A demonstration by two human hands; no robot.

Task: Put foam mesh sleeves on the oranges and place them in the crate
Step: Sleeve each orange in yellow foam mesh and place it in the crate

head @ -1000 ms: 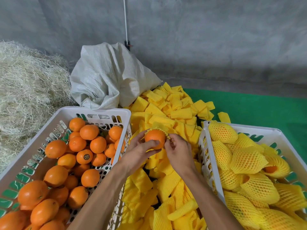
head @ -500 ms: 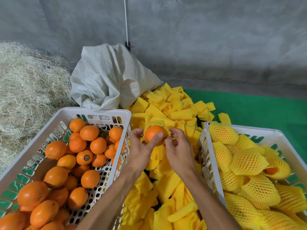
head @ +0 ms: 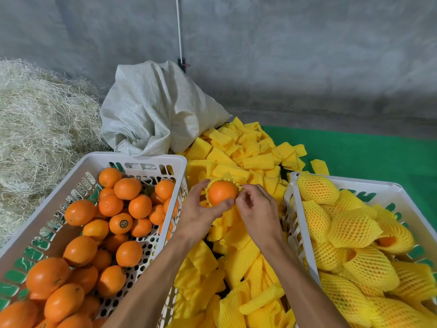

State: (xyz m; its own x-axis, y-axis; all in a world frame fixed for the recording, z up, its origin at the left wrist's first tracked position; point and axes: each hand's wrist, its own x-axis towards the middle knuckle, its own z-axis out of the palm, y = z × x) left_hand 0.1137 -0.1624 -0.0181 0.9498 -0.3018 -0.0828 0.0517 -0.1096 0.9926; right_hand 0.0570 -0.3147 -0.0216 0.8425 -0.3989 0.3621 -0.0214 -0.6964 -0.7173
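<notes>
Left crate (head: 71, 176) holds bare oranges (head: 111, 223); right crate (head: 383, 185), sleeved oranges (head: 354, 230).

A green mat (head: 369, 152) covers the floor at right of the frame; bare grey concrete floor (head: 331, 119) borders it above. Resting on this surface: a pile of loose yellow foam sleeves (head: 238, 157) at centre, a white crate (head: 132, 159) at lower left, a second white crate (head: 369, 185) at lower right, a white woven sack (head: 153, 107) at upper centre, and a straw heap (head: 40, 129) at left.
</notes>
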